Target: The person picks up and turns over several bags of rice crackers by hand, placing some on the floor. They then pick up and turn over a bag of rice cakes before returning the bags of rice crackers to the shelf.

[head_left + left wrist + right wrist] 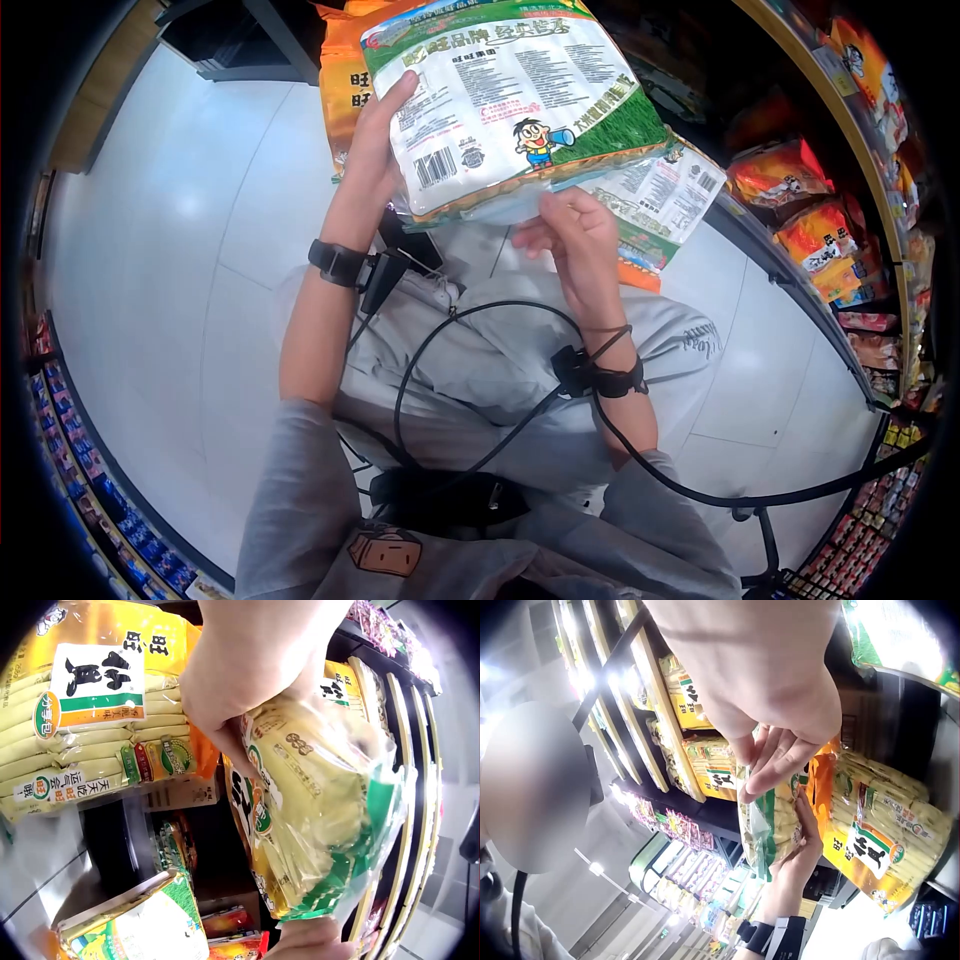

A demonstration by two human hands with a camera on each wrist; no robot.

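A bag of rice crackers (pixel 510 110), white and green with a cartoon figure, is held up before the person, back panel facing the head camera. My left hand (pixel 375 150) grips its left side, thumb on the printed panel. At the lower edge, my right hand (pixel 580 235) pinches the clear end of the wrapper between thumb and fingers. From the left wrist, individually wrapped crackers show through the bag's side (pixel 307 787), left hand (pixel 247 667) above and right hand (pixel 311 941) at the green end. In the right wrist view, the right hand's fingers (pixel 784 761) curl at that end.
A larger orange cracker bag (pixel 112 697) stands beside the held one. Another white-and-green bag (pixel 665 195) lies below right. Shelves with red and orange snack bags (pixel 780 170) line the right. A black cable (pixel 690 490) loops across the lap. Another person (pixel 525 922) is at the left.
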